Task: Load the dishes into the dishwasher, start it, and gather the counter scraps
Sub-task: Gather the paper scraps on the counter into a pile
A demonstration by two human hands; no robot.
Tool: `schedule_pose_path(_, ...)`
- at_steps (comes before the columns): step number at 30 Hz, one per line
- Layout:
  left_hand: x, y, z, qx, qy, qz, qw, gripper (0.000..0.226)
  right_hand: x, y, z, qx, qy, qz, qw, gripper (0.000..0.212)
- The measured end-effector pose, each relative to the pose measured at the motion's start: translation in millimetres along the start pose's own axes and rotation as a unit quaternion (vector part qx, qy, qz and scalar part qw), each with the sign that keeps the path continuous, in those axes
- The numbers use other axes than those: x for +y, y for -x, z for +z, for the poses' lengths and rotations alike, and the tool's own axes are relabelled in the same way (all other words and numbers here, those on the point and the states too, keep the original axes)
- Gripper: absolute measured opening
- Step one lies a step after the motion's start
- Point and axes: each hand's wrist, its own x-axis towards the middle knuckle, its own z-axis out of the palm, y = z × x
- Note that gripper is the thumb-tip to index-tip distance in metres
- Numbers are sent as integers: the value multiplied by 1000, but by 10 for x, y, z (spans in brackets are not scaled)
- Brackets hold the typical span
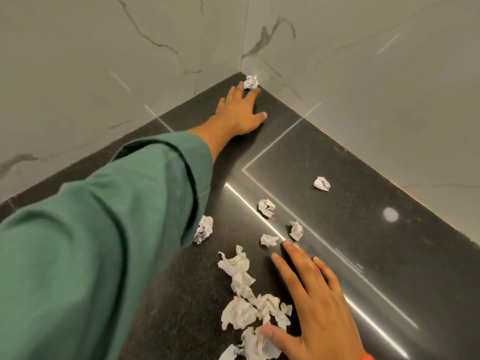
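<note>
Far back in the corner where two marbled wall tiles (104,61) meet, the person's left hand (239,110) lies stretched out on the dark worktop (363,229), its green sleeve (104,229) filling the lower left of the view. Its fingers (253,93) are straight and slightly spread, their tips touching a small crumpled paper ball (251,82) that sits right in the corner; nothing is gripped.

Nearer the camera, the right hand (317,302) rests flat on the worktop, fingers straight and apart, the thumb lying against a loose heap of crumpled paper scraps (244,294) just to its left. Ahead of its fingertips lie two small scraps (268,240) and (296,230), close together. Another scrap (266,207) sits a little farther back, and one more (322,183) lies well apart toward the right wall. A further paper ball (204,229) rests just beside the sleeve's cuff. Bright strips of reflected light cross the polished surface.
</note>
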Motion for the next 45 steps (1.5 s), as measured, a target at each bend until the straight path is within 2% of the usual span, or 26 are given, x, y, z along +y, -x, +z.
schedule_pose_path(5,74,-323,-55,-22,-38,12,999,84,29,0,10,8,-3,-7,1000,101)
schedule_pose_path(9,23,-207,-68,-13,-36,60,997,72,10,22,-5,2,-9,-5,1000,98)
schedule_pose_path(12,22,316,6,5,14,105,994,61,13,22,-15,-3,0,-6,1000,96)
schedule_pose_path(16,40,1356,308,-2,21,183,983,55,16,47,13,2,10,-10,1000,95)
schedule_pose_path(20,58,2197,427,-33,43,212,976,41,12,55,36,30,17,-10,999,93)
schedule_pose_path(24,203,2662,292,-79,49,248,964,35,13,75,47,70,-27,-18,997,85)
schedule_pose_path(27,335,2600,202,-49,41,281,957,37,25,80,60,89,-43,-23,995,81)
schedule_pose_path(30,616,2180,240,-26,46,286,957,40,36,80,69,91,-35,-19,995,81)
schedule_pose_path(36,1291,1367,561,-118,-17,303,945,53,43,73,71,86,-21,-13,996,83)
schedule_pose_path(40,1109,1522,632,-146,-51,306,939,51,69,66,94,97,-17,-22,995,80)
schedule_pose_path(43,716,1935,550,-149,-15,304,941,49,85,76,130,159,-48,-37,985,71)
schedule_pose_path(45,457,2216,466,-149,17,288,946,48,114,71,145,211,-66,-17,975,66)
